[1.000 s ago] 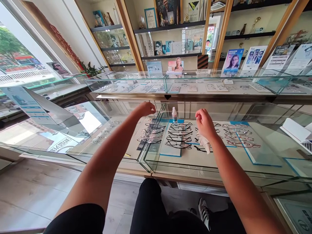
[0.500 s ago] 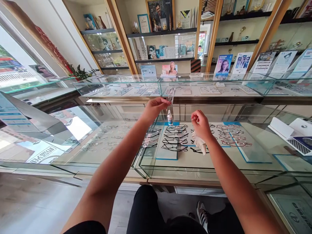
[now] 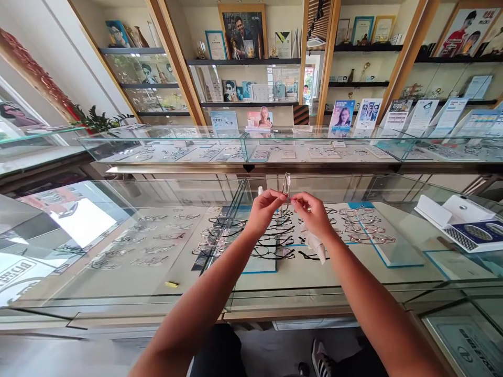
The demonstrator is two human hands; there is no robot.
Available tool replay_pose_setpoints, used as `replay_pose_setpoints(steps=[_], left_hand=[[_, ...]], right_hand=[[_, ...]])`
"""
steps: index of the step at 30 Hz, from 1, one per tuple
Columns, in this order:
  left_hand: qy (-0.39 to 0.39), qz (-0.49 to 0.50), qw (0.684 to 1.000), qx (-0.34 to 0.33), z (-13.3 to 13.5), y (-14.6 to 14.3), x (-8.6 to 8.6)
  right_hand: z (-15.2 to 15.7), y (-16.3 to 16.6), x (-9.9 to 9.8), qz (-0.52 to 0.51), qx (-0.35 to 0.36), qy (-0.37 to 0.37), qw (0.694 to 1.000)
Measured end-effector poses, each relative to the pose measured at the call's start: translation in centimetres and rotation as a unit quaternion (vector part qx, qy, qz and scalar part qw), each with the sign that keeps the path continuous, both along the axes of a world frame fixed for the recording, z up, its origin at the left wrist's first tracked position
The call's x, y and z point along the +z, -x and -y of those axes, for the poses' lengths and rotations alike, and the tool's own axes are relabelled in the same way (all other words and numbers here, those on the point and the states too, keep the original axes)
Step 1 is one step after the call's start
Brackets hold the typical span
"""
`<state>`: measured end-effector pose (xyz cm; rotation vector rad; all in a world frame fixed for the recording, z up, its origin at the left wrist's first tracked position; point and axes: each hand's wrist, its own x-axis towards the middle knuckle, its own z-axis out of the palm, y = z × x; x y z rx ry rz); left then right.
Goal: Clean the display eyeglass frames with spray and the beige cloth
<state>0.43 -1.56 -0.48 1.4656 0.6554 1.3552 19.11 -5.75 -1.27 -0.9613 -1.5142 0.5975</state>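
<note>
A thin-rimmed pair of eyeglasses [image 3: 287,183] is raised above the glass counter, seen nearly edge-on. My left hand [image 3: 262,210] pinches its lower part between thumb and fingers. From the other side, my right hand [image 3: 313,213] is closed, its fingertips meeting the same eyeglasses. A crumpled whitish cloth [image 3: 314,244] hangs beneath my right palm, apparently tucked in the lower fingers. Behind my left hand, only the white top of a small bottle [image 3: 260,190] shows. Dark-framed glasses [image 3: 275,253] lie in rows under the glass below my hands.
The glass display counter [image 3: 338,296] runs across in front of me. On the right stands an open white case [image 3: 456,209]. A yellow piece [image 3: 172,284] lies at left. Beyond are another glass showcase [image 3: 168,163], a plant [image 3: 96,120], and standing cards [image 3: 341,119].
My right hand has moved in to the eyeglasses, bringing the cloth along. The eyeglasses and left hand are lower, and the bottle is now mostly hidden. The view has shifted.
</note>
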Motion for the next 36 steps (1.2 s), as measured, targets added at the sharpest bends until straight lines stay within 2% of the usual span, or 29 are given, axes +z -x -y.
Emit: replay_pose_setpoints(steps=[6,14,18,22,25,28,31,36], left_hand=[[0.016,0.0,1.0,-0.012,0.7,0.3,-0.7],[0.016,0.011,0.998,-0.066,0.3,0.1,-1.0],[0.023,0.018,0.998,-0.05,0.3,0.1,-1.0],[0.025,-0.002,0.999,-0.022,0.1,0.1,-1.2],[0.017,-0.019,1.0,-0.008,-0.3,0.1,-1.5],[-0.005,-0.04,0.999,-0.001,-0.6,0.1,-1.9],[-0.026,-0.051,0.998,-0.004,-0.6,0.0,-2.1],[-0.019,-0.028,0.999,-0.03,-0.3,-0.4,-2.2]], right_hand=[[0.3,0.6,-0.1,0.0,-0.003,0.005,1.0],[0.3,0.3,-0.3,0.0,-0.027,-0.012,1.0],[0.3,-0.1,-0.3,-0.004,-0.078,-0.026,0.997],[0.4,-0.7,-0.2,-0.014,-0.173,-0.021,0.985],[0.4,-1.1,-0.1,-0.006,-0.237,-0.064,0.969],[0.3,-1.2,-0.1,-0.006,-0.271,-0.131,0.954],[0.1,-1.1,-0.4,0.022,-0.277,-0.181,0.943],[-0.2,-0.9,-1.2,0.144,-0.255,-0.224,0.93]])
